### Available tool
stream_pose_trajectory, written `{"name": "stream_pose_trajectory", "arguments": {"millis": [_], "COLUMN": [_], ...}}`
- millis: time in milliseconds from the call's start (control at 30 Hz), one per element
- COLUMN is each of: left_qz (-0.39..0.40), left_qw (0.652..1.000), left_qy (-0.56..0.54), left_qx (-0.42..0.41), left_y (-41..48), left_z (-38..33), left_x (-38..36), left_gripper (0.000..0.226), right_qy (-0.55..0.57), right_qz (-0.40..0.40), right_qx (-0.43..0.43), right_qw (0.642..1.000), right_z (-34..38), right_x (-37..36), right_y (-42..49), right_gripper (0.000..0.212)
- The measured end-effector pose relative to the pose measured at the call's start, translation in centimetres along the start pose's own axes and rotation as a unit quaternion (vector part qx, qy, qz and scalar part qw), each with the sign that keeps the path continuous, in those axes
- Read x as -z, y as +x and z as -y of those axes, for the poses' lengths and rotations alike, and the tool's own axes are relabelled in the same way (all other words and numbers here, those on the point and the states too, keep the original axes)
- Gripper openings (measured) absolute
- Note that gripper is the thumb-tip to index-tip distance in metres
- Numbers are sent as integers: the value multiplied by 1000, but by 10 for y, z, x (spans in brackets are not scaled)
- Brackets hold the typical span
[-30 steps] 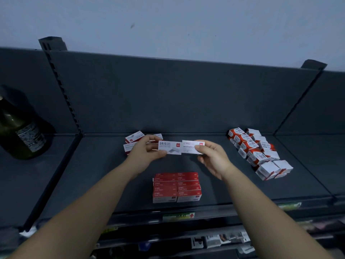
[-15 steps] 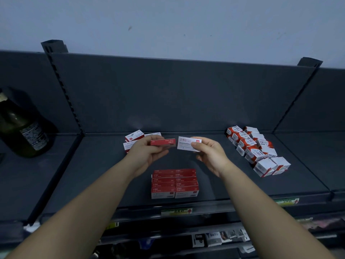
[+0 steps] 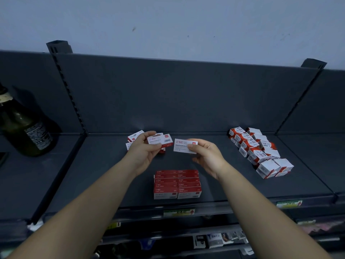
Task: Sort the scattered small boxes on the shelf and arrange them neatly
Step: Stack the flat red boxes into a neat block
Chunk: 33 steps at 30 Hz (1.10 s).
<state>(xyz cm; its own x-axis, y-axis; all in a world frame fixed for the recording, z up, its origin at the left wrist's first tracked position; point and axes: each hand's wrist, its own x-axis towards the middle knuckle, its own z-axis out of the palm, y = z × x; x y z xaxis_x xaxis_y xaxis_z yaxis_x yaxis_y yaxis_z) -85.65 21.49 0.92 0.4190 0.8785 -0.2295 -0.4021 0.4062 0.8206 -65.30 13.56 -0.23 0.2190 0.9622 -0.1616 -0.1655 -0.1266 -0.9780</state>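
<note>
My left hand pinches a small red-and-white staple box above the dark shelf. My right hand pinches a second box, white face toward me, a short gap to the right of the first. Below the hands a neat block of red boxes lies in two columns near the shelf's front. A few loose boxes sit behind my left hand, partly hidden by it. A scattered pile of red-and-white boxes lies at the right.
A dark green bottle stands on the neighbouring shelf bay at the left. The shelf's back panel rises behind the boxes. Price labels line the front edge, and lower shelves hold small packets.
The two boxes, held end to end a second ago, have come apart. My left hand has turned its box over from the red side to a white face with a barcode.
</note>
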Motion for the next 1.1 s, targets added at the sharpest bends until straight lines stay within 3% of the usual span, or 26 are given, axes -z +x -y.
{"name": "stream_pose_trajectory", "arguments": {"millis": [233, 533, 733, 1100], "left_qz": [29, 60, 52, 52], "left_qw": [997, 998, 997, 998], "left_qy": [68, 13, 55, 23], "left_qx": [-19, -28, -30, -17], "left_y": [-5, -6, -5, -6], "left_z": [0, 3, 2, 3], "left_x": [5, 6, 5, 3], "left_gripper": [36, 36, 36, 37], "right_qy": [1, 1, 0, 14], "right_qz": [3, -2, -2, -6], "right_qx": [5, 1, 12, 20], "right_qw": [1000, 1000, 1000, 1000], "right_z": [4, 2, 5, 4], "right_x": [-2, -2, -6, -4], "right_y": [-1, -3, -5, -7], "right_gripper": [19, 22, 18, 19]}}
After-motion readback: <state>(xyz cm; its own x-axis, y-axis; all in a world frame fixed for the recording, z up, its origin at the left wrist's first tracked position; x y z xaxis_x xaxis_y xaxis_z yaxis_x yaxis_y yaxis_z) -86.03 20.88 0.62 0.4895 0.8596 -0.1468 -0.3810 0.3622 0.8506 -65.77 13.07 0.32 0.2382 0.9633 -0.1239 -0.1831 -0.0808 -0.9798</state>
